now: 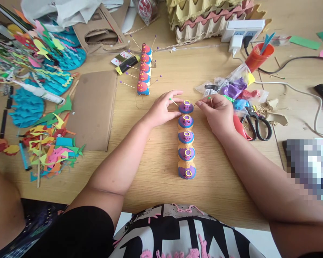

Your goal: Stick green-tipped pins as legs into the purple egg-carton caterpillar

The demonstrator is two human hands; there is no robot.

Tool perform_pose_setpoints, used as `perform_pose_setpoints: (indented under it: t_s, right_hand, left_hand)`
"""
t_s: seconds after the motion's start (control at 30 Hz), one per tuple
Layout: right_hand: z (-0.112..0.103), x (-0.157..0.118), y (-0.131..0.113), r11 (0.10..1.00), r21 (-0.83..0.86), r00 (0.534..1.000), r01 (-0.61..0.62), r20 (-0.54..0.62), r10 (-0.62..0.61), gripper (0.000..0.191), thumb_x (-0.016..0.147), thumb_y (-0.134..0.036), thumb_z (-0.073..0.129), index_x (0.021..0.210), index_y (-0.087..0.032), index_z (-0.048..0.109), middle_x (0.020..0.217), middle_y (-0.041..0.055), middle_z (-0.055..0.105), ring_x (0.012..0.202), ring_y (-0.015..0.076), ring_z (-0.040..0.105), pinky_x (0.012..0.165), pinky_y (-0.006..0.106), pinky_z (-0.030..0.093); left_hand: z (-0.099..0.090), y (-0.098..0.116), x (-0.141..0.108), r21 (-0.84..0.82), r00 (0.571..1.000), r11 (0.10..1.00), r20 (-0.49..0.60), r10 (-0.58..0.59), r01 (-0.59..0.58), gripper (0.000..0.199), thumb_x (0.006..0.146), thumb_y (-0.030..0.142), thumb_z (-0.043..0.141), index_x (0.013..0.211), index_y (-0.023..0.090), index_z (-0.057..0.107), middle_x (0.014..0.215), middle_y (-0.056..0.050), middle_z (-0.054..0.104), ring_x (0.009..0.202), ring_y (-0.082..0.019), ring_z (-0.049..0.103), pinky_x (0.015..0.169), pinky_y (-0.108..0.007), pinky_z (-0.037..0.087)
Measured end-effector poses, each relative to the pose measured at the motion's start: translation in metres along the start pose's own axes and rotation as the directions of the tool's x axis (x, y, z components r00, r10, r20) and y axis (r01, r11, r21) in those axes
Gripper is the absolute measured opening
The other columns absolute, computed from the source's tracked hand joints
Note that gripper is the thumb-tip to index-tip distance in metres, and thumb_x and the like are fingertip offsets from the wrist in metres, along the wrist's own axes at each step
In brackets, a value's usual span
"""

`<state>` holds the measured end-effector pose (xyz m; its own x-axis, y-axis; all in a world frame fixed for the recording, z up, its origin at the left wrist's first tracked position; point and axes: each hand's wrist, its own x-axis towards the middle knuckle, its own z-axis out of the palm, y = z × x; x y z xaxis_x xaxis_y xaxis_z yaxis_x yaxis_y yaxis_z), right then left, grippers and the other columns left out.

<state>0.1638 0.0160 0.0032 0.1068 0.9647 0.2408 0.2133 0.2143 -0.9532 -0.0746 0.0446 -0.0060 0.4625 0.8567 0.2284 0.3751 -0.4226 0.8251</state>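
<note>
Five domes ran along the painted strip (186, 137), which lay on the table (156, 161) between the hands. Right hand (218, 111) had fingers closed on a green-headed stick (209, 98), shaft mostly hidden; left hand (163, 109) sat half open around the far dome and a matching stick (173, 102), couldn't tell whether it gripped either. Pixelated object (312, 168) at right edge was cut off, unreadable.

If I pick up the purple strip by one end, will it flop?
The purple strip may sag or crease at the narrow necks between its bumps. It's probably light, since those bumps look like the egg trays' cups. The thin stick at its far end might bend or snap if bumped.
</note>
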Motion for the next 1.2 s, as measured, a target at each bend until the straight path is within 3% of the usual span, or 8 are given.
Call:
perform_pose_setpoints:
  t_s: [0.23,0.43,0.57,0.83,1.2]
  right_hand:
    - [-0.001,-0.001,-0.004,0.999,-0.029,1.000,-0.020,0.020,0.021,0.015,0.086,-0.027,0.085,0.082,-0.021,0.071,0.078,0.0001,0.070,0.070,0.0135,0.061,0.069,0.031,0.056]
    - [-0.002,-0.001,-0.003,0.999,-0.051,0.999,0.002,0.032,0.000,0.016,0.088,-0.029,0.082,0.082,-0.021,0.069,0.078,-0.0001,0.066,0.069,0.0129,0.058,0.066,0.030,0.052]
    - [-0.002,-0.001,-0.001,0.999,-0.037,1.000,0.004,0.020,-0.004,0.021,0.090,-0.034,0.081,0.082,-0.022,0.066,0.079,0.0001,0.066,0.071,0.0137,0.059,0.067,0.030,0.053]
    - [-0.002,-0.002,-0.003,0.999,-0.031,1.000,0.013,0.028,-0.013,0.018,0.089,-0.024,0.081,0.080,-0.021,0.066,0.077,-0.0006,0.067,0.067,0.0120,0.056,0.069,0.031,0.052]
    - [-0.003,-0.001,0.000,1.000,-0.009,0.999,0.022,0.029,-0.022,0.029,0.087,-0.042,0.086,0.081,-0.021,0.067,0.077,-0.0009,0.066,0.068,0.0122,0.056,0.070,0.032,0.055]
  left_hand:
    - [-0.001,0.001,0.000,0.022,1.000,1.000,-0.008,0.001,-0.001,0.074,0.081,0.018,0.083,0.149,0.027,0.058,0.156,-0.011,0.062,0.140,-0.030,0.067,0.129,-0.048,0.046]
    - [-0.006,0.004,0.001,0.219,0.999,0.976,0.025,-0.023,0.017,0.053,0.083,0.024,0.083,0.136,0.026,0.073,0.143,-0.008,0.073,0.160,-0.036,0.043,0.137,-0.061,0.030]
    - [-0.007,0.005,0.001,0.221,0.999,0.975,0.036,-0.035,0.026,0.053,0.084,0.024,0.083,0.136,0.027,0.074,0.143,-0.007,0.074,0.158,-0.035,0.045,0.137,-0.062,0.030]
    - [-0.006,0.006,0.002,0.242,0.998,0.969,0.041,-0.055,0.044,0.053,0.084,0.023,0.083,0.137,0.026,0.074,0.143,-0.007,0.075,0.158,-0.035,0.045,0.136,-0.059,0.031]
    - [-0.007,0.016,0.000,0.296,0.994,0.952,0.045,-0.095,0.078,0.054,0.088,0.025,0.081,0.141,0.026,0.072,0.146,-0.007,0.072,0.159,-0.032,0.044,0.136,-0.054,0.033]
